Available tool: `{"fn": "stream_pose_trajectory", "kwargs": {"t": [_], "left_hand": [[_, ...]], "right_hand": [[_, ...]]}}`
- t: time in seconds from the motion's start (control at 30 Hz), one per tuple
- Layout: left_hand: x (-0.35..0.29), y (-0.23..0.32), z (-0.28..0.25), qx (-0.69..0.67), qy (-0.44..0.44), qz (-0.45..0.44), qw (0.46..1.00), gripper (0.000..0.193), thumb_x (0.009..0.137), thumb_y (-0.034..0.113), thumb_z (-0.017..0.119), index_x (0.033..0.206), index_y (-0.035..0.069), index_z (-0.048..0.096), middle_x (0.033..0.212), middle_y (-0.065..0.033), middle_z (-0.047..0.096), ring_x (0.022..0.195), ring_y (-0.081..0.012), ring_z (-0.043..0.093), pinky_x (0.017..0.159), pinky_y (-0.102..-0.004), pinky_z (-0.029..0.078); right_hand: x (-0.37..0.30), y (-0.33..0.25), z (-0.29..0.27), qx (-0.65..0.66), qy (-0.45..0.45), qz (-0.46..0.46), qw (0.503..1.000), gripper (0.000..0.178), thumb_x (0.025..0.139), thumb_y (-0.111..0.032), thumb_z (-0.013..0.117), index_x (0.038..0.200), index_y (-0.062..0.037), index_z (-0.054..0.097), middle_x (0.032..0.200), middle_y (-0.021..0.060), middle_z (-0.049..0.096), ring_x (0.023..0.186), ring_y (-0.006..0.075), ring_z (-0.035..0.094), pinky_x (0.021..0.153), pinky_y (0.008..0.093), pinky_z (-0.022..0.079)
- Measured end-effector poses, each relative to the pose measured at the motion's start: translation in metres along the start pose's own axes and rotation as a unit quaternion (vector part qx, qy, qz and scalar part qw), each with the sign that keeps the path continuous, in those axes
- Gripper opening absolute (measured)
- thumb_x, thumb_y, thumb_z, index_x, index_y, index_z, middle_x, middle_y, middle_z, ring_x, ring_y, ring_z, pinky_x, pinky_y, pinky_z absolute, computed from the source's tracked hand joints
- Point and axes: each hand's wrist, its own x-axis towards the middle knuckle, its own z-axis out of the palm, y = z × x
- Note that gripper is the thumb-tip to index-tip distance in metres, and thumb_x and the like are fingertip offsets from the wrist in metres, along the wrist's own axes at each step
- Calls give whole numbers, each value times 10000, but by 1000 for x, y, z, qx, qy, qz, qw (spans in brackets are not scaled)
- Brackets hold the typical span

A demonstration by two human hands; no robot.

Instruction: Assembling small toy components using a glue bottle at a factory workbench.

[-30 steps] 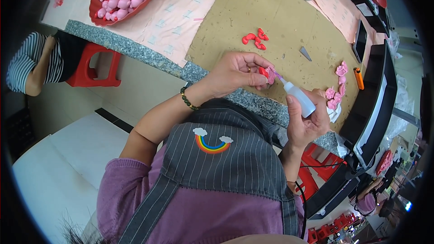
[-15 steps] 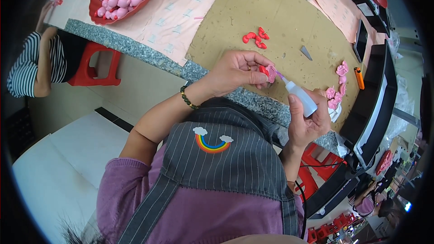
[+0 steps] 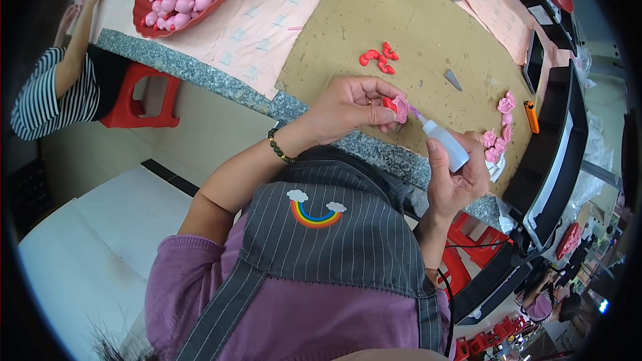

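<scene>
My left hand (image 3: 361,108) pinches a small pink and red plastic piece (image 3: 400,108) above the table's near edge. Its hollow pink side faces right. In my right hand (image 3: 461,172) is a translucent white glue bottle (image 3: 447,144), tilted so that its purple nozzle (image 3: 418,114) points at the piece; whether the tip touches it I cannot tell. Beyond my hands, several curved red pieces (image 3: 378,58) lie on the brown board (image 3: 328,40). Several pink pieces (image 3: 495,146) lie right of the bottle.
A red bowl (image 3: 142,17) of pink and red pieces stands at the far left. On the right are a grey pointed piece (image 3: 453,79), an orange lighter (image 3: 531,116), a phone (image 3: 533,61) and black trays (image 3: 545,160). Someone in a striped sleeve (image 3: 43,97) works at left, near a red stool (image 3: 144,97).
The bottle's nozzle sits slightly farther from the pink piece's rim. At the left, the other person's arm has reached up farther over the table.
</scene>
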Motion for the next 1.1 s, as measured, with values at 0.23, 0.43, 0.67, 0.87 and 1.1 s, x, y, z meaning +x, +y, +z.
{"fn": "stream_pose_trajectory", "kwargs": {"t": [0.23,0.43,0.67,0.87,1.1], "left_hand": [[1,0,-1,-13,5,7,1000,324,845,34,586,1151,-44,513,967,-117,630,802,-126,610,716,-245,499],[2,-1,-2,-20,2,21,1000,336,848,33,580,1162,-53,499,976,-118,626,821,-140,615,727,-260,504],[3,-3,-4,-23,8,30,999,326,856,46,576,1159,-48,502,1009,-115,614,848,-145,612,737,-264,505],[1,-2,-3,-26,16,25,999,316,860,48,570,1157,-38,506,1008,-100,609,840,-135,604,740,-263,503],[2,-3,-4,-31,16,32,999,317,861,53,572,1158,-34,507,994,-94,610,820,-129,602,737,-263,504]], "right_hand": [[-1,1,1,3,19,30,999,176,665,-42,731,767,29,606,630,70,520,607,166,428,554,263,332],[-2,3,0,1,24,37,999,174,667,-41,729,764,29,603,628,73,519,606,167,429,554,262,331],[-3,3,-1,-4,25,36,999,173,668,-42,728,760,30,600,616,71,511,594,168,425,551,264,329],[-5,5,-1,-8,22,21,1000,173,663,-38,730,758,28,602,614,65,512,592,168,423,547,268,330],[-6,2,-4,-6,20,28,999,173,656,-35,732,759,30,610,634,75,542,595,168,428,556,266,337]]}}
